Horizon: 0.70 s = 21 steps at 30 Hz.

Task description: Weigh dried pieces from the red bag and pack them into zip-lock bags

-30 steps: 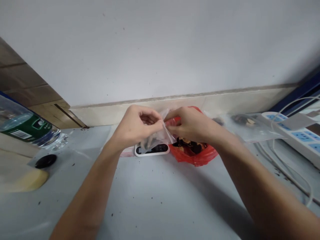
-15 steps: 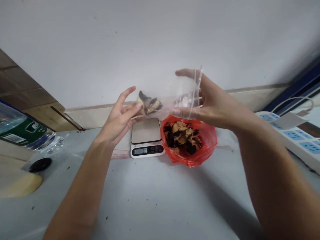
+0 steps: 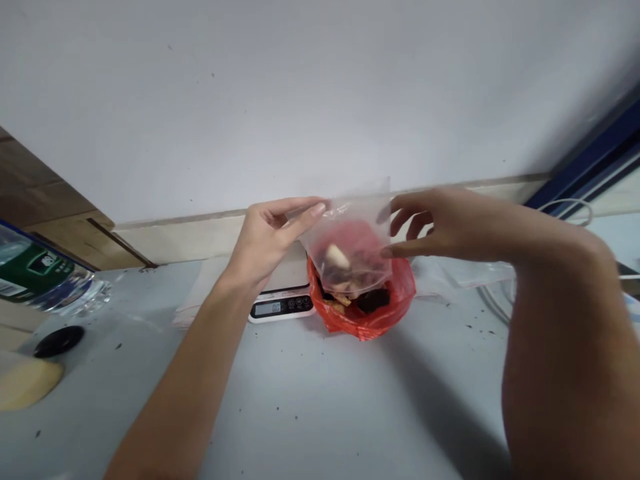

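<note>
A clear zip bag [image 3: 357, 207] hangs upright over the red plastic bag [image 3: 367, 328], with pale and dark dried pieces [image 3: 337, 259] in its bottom. My left hand [image 3: 273, 233] pinches its upper left corner between thumb and fingers. At the bag's right edge is my right hand [image 3: 423, 223], thumb and fingers apart; a fingertip shows through the plastic and the thumb meets the edge. More brown and black dried pieces [image 3: 373, 300] lie in the red bag, partly covered by the clear one. Left of it, a white digital scale [image 3: 283, 308] sits partly behind my left hand.
Flat clear bags [image 3: 193, 300] lie left of the scale, and more clear plastic [image 3: 450, 273] lies at right. On the left are a water bottle with a green label [image 3: 40, 270] and a black oval object [image 3: 60, 341]. A white cable [image 3: 497, 293] runs at right. The wall stands close behind.
The clear bag has turned from lying sideways to upright and lowered over the red bag. My left hand has shifted from its filled end to its top corner; my right hand now is at its side.
</note>
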Tool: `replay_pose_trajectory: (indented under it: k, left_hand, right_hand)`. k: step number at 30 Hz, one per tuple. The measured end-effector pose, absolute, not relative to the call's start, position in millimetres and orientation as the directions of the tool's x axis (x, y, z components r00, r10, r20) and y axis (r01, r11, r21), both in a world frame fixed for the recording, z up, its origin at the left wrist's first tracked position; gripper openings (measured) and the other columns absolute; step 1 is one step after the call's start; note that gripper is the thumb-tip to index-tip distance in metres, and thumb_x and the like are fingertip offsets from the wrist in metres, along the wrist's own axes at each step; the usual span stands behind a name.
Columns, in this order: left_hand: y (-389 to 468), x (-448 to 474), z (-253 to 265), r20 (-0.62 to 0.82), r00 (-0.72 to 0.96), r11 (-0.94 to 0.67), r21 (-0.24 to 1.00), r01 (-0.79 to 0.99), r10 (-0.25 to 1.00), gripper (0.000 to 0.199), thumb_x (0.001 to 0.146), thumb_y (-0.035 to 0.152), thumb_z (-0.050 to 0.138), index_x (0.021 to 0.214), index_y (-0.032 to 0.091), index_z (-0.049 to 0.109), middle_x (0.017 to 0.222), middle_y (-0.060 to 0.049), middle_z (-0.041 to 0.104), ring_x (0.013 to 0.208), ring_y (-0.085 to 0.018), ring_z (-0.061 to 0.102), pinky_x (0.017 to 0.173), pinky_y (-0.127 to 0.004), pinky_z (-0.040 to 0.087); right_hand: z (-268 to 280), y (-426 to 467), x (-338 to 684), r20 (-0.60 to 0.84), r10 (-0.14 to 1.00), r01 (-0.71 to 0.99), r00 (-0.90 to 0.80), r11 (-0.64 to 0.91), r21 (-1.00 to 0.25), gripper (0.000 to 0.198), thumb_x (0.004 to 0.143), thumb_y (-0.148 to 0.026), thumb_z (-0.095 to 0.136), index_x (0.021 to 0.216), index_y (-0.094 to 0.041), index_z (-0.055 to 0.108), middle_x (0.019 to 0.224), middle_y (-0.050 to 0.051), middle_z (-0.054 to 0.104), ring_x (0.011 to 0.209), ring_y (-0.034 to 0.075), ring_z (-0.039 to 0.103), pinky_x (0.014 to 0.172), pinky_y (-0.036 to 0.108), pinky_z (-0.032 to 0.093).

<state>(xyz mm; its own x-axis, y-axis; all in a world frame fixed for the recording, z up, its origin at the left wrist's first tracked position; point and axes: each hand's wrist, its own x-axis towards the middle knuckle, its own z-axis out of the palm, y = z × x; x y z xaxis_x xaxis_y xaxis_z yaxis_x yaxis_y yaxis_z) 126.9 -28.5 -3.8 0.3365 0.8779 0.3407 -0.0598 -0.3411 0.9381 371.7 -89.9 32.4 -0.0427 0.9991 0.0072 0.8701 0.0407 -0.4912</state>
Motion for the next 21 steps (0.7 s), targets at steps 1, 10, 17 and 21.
replay_pose_trajectory:
  k: [1,10,17,21]
  left_hand:
    - [-30.5,128.3,-1.9,0.364,0.332,-0.365,0.929,-0.061,0.871,0.009,0.083,0.031,0.087,0.09,0.025,0.087,0.105,-0.003,0.085,0.116,-0.024,0.075,0.103,-0.037,0.059]
    - [-25.0,120.4,3.6,0.509,0.162,-0.478,0.856,-0.195,0.845,0.009,0.085,0.032,0.085,0.089,0.024,0.082,0.099,-0.002,0.083,0.104,-0.02,0.077,0.085,-0.029,0.061]
    - [-3.8,66.1,2.9,0.425,0.194,-0.448,0.889,0.091,0.884,0.021,0.081,0.039,0.083,0.088,0.02,0.078,0.077,-0.001,0.075,0.074,-0.015,0.07,0.073,-0.027,0.058]
    - [6.2,10.7,4.3,0.195,0.195,-0.269,0.816,0.512,0.961,0.023,0.08,0.044,0.078,0.081,0.02,0.077,0.084,-0.006,0.079,0.088,-0.022,0.074,0.085,-0.032,0.058]
  right_hand:
    - [30.7,-88.0,369.6,-0.004,0.994,0.859,-0.107,0.091,-0.504,0.023,0.071,-0.04,0.084,0.088,-0.025,0.078,0.084,0.005,0.08,0.069,0.023,0.069,0.055,0.034,0.047]
    - [19.4,-77.6,358.7,-0.02,0.975,0.788,-0.222,0.167,-0.592,0.029,0.074,-0.051,0.073,0.083,-0.024,0.081,0.09,0.004,0.084,0.085,0.028,0.074,0.073,0.037,0.055]
    - [8.3,-68.4,328.9,0.239,0.971,0.437,-0.008,0.218,-0.873,0.028,0.075,-0.047,0.08,0.078,-0.02,0.074,0.078,0.006,0.078,0.073,0.022,0.074,0.068,0.035,0.06]
    - [-4.2,-60.6,283.7,0.457,0.882,0.461,0.111,0.362,-0.81,0.016,0.086,-0.034,0.075,0.091,-0.018,0.076,0.075,0.005,0.077,0.069,0.02,0.074,0.066,0.033,0.059]
